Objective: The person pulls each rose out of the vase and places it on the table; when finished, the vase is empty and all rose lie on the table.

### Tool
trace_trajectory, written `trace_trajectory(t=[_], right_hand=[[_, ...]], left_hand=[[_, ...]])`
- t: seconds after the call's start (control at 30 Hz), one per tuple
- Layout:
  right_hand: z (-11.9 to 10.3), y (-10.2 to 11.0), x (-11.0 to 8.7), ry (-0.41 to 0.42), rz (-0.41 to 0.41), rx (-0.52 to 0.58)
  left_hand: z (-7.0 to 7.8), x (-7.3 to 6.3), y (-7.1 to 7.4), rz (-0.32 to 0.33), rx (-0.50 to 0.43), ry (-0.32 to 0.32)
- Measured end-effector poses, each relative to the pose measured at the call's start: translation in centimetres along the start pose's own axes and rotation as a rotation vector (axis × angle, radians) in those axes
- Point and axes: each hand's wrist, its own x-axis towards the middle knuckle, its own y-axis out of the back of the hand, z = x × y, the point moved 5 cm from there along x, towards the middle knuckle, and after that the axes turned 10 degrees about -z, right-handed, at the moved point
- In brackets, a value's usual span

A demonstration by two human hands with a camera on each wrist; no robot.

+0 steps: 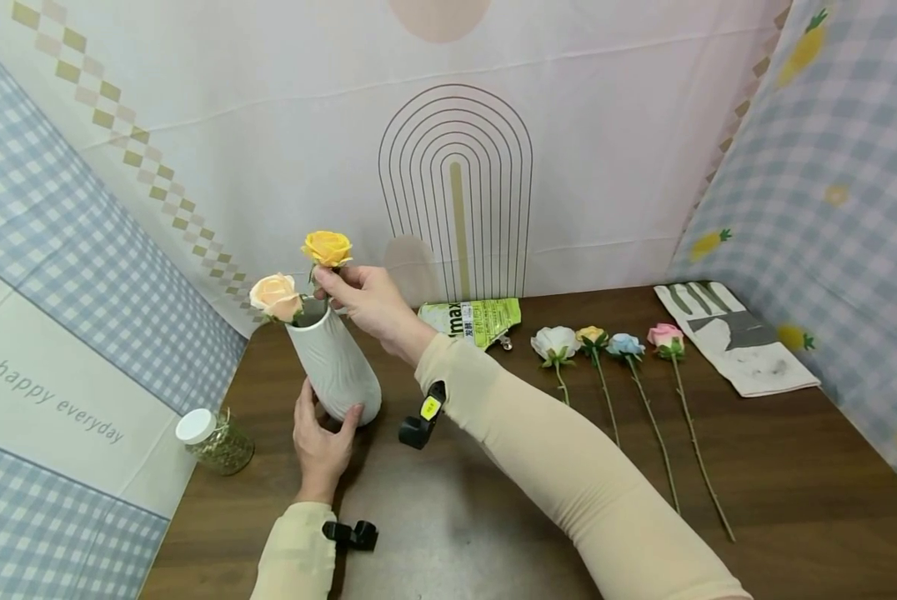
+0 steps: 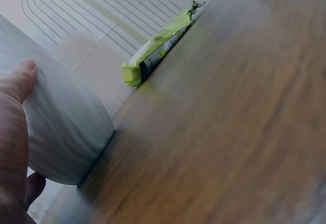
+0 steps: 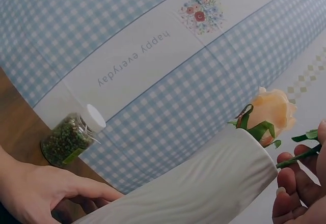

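Note:
A white ribbed vase [image 1: 333, 364] stands on the table at the left, a peach rose [image 1: 276, 297] leaning out of its mouth. My left hand [image 1: 321, 440] holds the vase low down, thumb on one side and fingers on the other. Above the rim, my right hand [image 1: 373, 302] pinches the stem of a yellow rose [image 1: 327, 248] just below the bloom. In the right wrist view, that green stem [image 3: 300, 157] reaches the vase's mouth; its lower end is hidden.
Left of the vase sits a white-lidded jar [image 1: 219, 442] of dried green bits. A green packet [image 1: 473, 321] lies by the back cloth. Further right are a white rose [image 1: 556, 343], a small yellow rose [image 1: 593, 337], a blue rose [image 1: 626, 346], a pink rose [image 1: 666, 336] and a folded cloth [image 1: 741, 346].

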Motion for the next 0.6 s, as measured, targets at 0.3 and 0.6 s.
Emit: trace_trajectory(t=[0.3,0.6], right_hand=[[0.07,-0.46,-0.53,0.042,-0.039,-0.053],[-0.08,-0.21,-0.8,0.101,-0.037,-0.195]], left_hand=[[-0.01,-0.09,0.04,-0.007,0.002,0.003],[0.16,-0.12,0.02,-0.005,0.02,-0.002]])
